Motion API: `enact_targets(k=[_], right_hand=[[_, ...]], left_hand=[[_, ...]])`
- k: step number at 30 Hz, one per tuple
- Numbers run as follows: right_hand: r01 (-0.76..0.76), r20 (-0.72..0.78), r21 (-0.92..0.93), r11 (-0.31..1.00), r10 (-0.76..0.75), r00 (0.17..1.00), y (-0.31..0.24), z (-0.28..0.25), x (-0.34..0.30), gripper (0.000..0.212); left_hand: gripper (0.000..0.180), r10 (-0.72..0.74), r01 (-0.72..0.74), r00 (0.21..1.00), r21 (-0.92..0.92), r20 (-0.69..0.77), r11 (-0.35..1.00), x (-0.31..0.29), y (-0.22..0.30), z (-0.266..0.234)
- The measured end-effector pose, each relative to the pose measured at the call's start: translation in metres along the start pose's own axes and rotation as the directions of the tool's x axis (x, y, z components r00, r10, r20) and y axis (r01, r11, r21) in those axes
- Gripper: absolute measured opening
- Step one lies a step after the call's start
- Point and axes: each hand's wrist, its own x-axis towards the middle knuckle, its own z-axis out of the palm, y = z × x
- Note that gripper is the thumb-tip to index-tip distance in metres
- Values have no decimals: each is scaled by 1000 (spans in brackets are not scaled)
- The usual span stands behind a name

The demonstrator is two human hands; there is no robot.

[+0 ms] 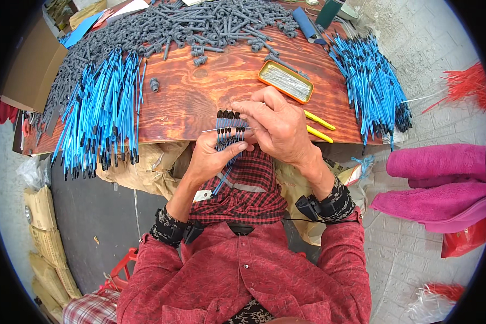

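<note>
Head view, frame centre: left hand [213, 156] clenched around a fan of blue rods [228, 135] with black tips. Right hand [278, 127] pinching a thin wire [221, 129] across them. Risk: rods slipping out of line if grip loosens. Orange tin [308, 93] upper centre.
</note>
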Motion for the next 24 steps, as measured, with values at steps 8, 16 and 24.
enact_targets(k=[8,16,24], right_hand=[[-3,-19,-1,1000,3,1000,-1,1,-3,34],[-11,-13,20,1000,12,1000,-2,2,-2,30],[25,32,120,992,-29,999,3,3,0,37]], left_hand=[[22,5,-9,995,-38,-96,999,-5,-3,9],[20,25,-19,996,79,-81,997,-6,-9,7],[16,13,-10,995,32,-96,999,-6,-7,7]])
